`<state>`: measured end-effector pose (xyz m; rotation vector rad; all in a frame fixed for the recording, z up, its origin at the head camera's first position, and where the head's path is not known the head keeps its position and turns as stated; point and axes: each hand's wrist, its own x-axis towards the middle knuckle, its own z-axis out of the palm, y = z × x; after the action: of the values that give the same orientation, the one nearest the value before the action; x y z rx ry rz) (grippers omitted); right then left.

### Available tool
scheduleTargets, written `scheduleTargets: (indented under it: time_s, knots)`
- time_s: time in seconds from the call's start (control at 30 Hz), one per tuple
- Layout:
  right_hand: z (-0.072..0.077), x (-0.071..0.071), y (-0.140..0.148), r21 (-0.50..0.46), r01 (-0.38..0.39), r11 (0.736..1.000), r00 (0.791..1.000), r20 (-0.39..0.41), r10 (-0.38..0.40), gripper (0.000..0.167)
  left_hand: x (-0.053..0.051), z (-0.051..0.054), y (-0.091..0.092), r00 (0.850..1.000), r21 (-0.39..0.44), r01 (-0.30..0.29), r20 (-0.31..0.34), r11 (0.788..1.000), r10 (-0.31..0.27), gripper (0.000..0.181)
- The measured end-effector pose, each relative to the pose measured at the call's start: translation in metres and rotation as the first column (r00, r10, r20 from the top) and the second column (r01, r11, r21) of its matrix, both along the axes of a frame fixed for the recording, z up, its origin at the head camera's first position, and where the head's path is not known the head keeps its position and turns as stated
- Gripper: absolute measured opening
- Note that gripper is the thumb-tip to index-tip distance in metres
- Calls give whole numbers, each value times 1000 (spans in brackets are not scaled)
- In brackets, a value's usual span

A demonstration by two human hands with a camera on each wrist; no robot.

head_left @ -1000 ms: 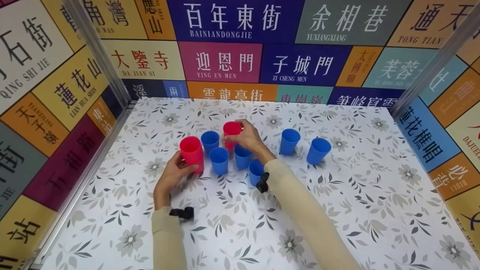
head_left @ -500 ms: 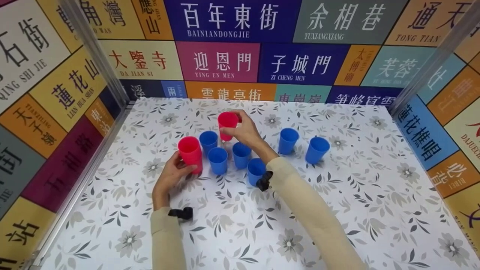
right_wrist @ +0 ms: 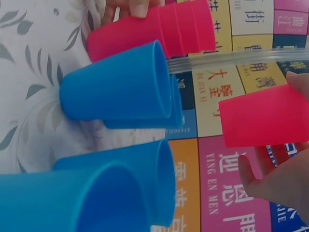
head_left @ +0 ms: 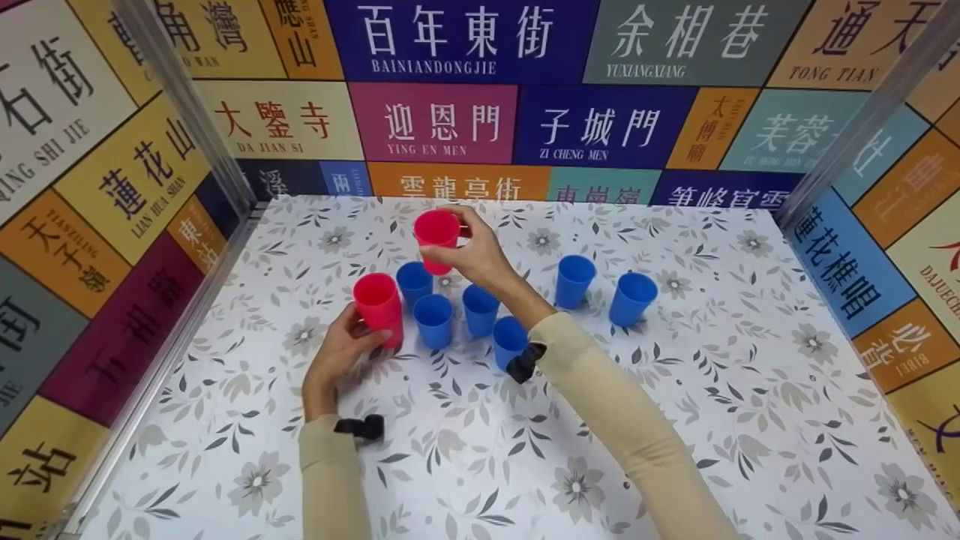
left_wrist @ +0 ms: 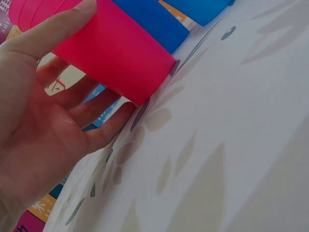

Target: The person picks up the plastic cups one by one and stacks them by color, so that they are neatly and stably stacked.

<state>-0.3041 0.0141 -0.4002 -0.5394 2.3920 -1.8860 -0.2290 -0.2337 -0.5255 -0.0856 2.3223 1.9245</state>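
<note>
My left hand (head_left: 339,358) grips a stack of nested red cups (head_left: 379,307) that stands on the table, thumb across its front. The right wrist view shows several rims in this red stack (right_wrist: 149,31). Raised off the table, a single red cup (head_left: 437,238) is held in my right hand (head_left: 480,251), thumb on the near side and fingers behind. In the right wrist view that red cup (right_wrist: 265,118) hangs apart from everything else. Blue cups stand between and below the hands, the closest to the red stack being one blue cup (head_left: 433,322).
More blue cups stand upright nearby, one blue cup (head_left: 510,341) partly behind the right wrist's camera. Farther right are two separate blue cups, a left one (head_left: 575,281) and a right one (head_left: 633,298). A floral-covered table (head_left: 465,465) lies beneath, with sign-printed walls (head_left: 442,124) around it.
My right hand has lifted its red cup up from among the blue cups and carried it left, toward the red stack. The left hand keeps its grip on the stack in place.
</note>
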Motion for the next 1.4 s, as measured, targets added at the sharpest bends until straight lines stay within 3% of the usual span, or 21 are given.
scheduleTargets:
  time_s: [0.17, 0.4, 0.63, 1.1, 1.4]
  knots:
    - [11, 9, -10, -24, -59, 998, 998, -9, 59, 71, 0, 0, 0, 1000, 4, -1, 15, 1000, 1, 78]
    - [25, 22, -24, -65, -146, 987, 989, -43, 143, 69, 2, 1, -1, 1000, 24, 5, -17, 1000, -4, 76]
    - [31, 31, -40, -75, -207, 975, 978, -28, 206, 70, 1, -1, 0, 999, 30, -1, -41, 1000, 2, 72]
    - [9, 30, -65, -39, -208, 977, 978, 4, 208, 70, -1, 0, -1, 999, -16, -1, -42, 1000, 0, 70]
    - [-8, 30, -64, -5, -176, 984, 984, 38, 176, 71, -1, -3, -1, 997, 11, 12, -71, 1000, -12, 69]
